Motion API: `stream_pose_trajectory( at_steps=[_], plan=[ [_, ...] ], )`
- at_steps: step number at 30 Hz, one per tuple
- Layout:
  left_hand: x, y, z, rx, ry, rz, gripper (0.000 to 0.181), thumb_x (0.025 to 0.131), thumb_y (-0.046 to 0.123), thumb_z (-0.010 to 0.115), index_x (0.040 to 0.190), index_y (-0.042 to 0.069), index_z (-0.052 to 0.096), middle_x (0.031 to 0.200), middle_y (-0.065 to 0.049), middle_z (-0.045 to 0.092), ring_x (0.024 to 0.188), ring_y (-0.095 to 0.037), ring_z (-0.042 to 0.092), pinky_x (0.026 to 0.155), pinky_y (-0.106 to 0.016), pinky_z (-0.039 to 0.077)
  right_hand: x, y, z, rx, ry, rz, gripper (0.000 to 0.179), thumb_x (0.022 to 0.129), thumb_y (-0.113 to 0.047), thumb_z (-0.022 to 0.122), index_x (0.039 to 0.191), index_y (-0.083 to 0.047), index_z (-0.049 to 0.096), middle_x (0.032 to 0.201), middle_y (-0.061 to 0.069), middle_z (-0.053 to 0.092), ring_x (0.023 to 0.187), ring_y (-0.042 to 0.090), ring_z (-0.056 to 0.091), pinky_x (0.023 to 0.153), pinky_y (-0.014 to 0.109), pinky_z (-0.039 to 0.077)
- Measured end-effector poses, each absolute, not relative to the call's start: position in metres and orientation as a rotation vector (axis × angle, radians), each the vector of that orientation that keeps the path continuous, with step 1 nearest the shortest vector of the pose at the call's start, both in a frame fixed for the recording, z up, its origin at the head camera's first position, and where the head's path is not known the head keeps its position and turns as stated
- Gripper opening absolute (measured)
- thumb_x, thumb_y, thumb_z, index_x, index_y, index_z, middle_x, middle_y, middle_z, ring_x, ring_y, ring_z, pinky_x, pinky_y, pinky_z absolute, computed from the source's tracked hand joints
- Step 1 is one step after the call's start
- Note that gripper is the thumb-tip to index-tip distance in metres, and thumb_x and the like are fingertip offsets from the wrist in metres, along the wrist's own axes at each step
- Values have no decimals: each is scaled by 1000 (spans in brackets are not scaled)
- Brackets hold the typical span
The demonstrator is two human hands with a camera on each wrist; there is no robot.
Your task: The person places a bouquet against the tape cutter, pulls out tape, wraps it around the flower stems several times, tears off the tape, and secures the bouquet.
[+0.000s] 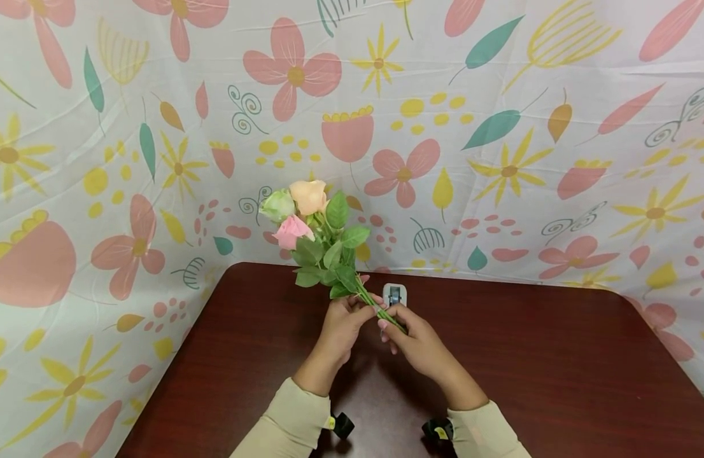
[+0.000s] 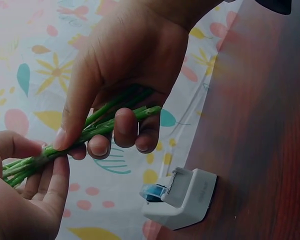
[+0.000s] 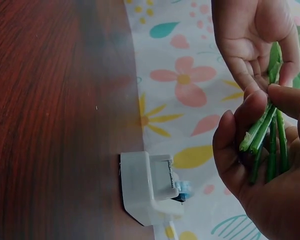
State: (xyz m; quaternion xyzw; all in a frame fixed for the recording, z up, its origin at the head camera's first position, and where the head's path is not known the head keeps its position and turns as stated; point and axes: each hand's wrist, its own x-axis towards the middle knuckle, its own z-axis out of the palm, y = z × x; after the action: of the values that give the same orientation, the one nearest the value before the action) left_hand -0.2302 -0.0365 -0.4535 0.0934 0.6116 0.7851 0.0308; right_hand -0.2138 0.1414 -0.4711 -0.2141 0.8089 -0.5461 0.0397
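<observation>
A small bouquet of roses (image 1: pixel 309 197), peach, pink and pale green with green leaves, slants across the front of me, blooms up and to the left. My left hand (image 1: pixel 339 327) grips the green stems (image 2: pixel 102 129) just below the leaves, its thumb over them. Nearer the cut ends, my right hand (image 1: pixel 421 343) holds the same stems between thumb and fingers, and the ends lie over its palm in the right wrist view. A shiny clear band, looking like tape (image 2: pixel 40 156), circles the stems between the two hands.
A small white tape dispenser (image 1: pixel 394 294) with a blue core stands on the dark red-brown table (image 1: pixel 535 356), just beyond my hands. A flower-printed cloth (image 1: pixel 501 210) hangs behind the table and along its left side.
</observation>
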Motion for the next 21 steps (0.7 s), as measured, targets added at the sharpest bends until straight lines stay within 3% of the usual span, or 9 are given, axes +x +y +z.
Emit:
stream_pose_trajectory(
  at_steps=[5,11,16,17,21],
  plan=[
    [-233,-35,-456,238,1898,2426,59,88,-3,62,143,13,50,95,-1,73,92,-13,69,95,-29,51,-215,141,-472,-665,2486,-1684,18,106,-31,54,103,-14,57,84,10,64,61,15,58,61,31,50],
    [-234,-33,-457,218,1910,2435,61,86,-5,64,143,12,49,94,-2,71,91,-14,67,93,-27,51,-214,138,-473,-655,2507,-1688,16,104,-30,56,103,-15,58,84,15,64,60,17,59,60,28,49],
    [-232,-32,-458,270,1916,2413,75,84,-8,64,152,14,40,99,-10,68,89,-15,67,81,-26,54,-213,137,-473,-641,2528,-1654,15,103,-32,58,101,-17,58,85,15,65,62,17,63,60,29,50],
    [-231,-32,-458,288,1923,2397,71,84,-8,63,150,9,43,101,-13,68,87,-15,66,78,-25,54,-213,137,-474,-635,2526,-1650,15,103,-32,58,101,-17,58,85,16,65,63,18,63,58,29,50],
    [-228,-32,-459,379,1936,2336,83,88,-4,66,159,15,28,112,-21,67,86,-15,66,75,-25,53,-212,137,-473,-609,2506,-1663,14,105,-32,55,104,-18,58,85,14,65,64,25,63,53,29,48]
  ],
)
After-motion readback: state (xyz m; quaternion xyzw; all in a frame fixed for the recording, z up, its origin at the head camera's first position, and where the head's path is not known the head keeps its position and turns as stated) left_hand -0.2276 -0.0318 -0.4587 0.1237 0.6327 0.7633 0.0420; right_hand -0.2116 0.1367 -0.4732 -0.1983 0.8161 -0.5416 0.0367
